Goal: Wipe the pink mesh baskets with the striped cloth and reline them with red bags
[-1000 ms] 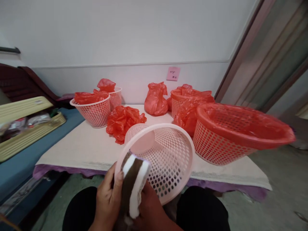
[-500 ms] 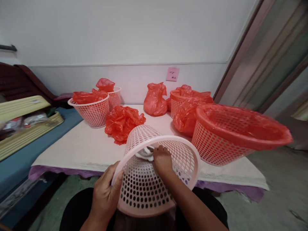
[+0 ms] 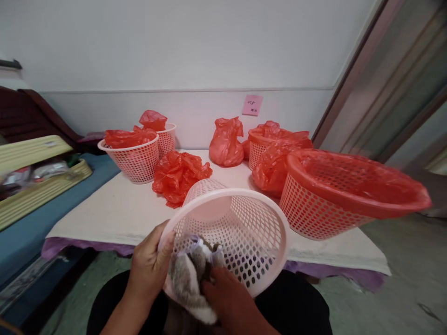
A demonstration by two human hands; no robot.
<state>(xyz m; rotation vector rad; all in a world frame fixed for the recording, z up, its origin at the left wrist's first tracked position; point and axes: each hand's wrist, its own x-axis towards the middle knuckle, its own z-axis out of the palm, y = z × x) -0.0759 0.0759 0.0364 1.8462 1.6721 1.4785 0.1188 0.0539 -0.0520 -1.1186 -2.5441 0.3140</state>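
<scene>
In the head view, the left hand (image 3: 150, 260) is clamped on the left side of the rim of a pale pink basket (image 3: 251, 228), its thumb over the edge. The basket lies tilted, its mouth turned to the near side, at the near edge of a table (image 3: 101, 216) with a white cover. The right hand (image 3: 228, 293) is at the near part of the mouth, its fingers closed on a bunched brown and white cloth (image 3: 186, 279), which lies against the inside of the basket, near left, and hangs over the rim; some fingertips are hidden. Just beyond, to the left, sits a crumpled red bag (image 3: 179, 179). Farther left stand two pink baskets (image 3: 138, 163) with red plastic in them. At the far middle a knotted-looking red sack (image 3: 226, 144) stands near the wall (image 3: 174, 51), below and left of a pink note (image 3: 252, 105). On the right, near, is a large basket (image 3: 319, 209) lined with red plastic.
</scene>
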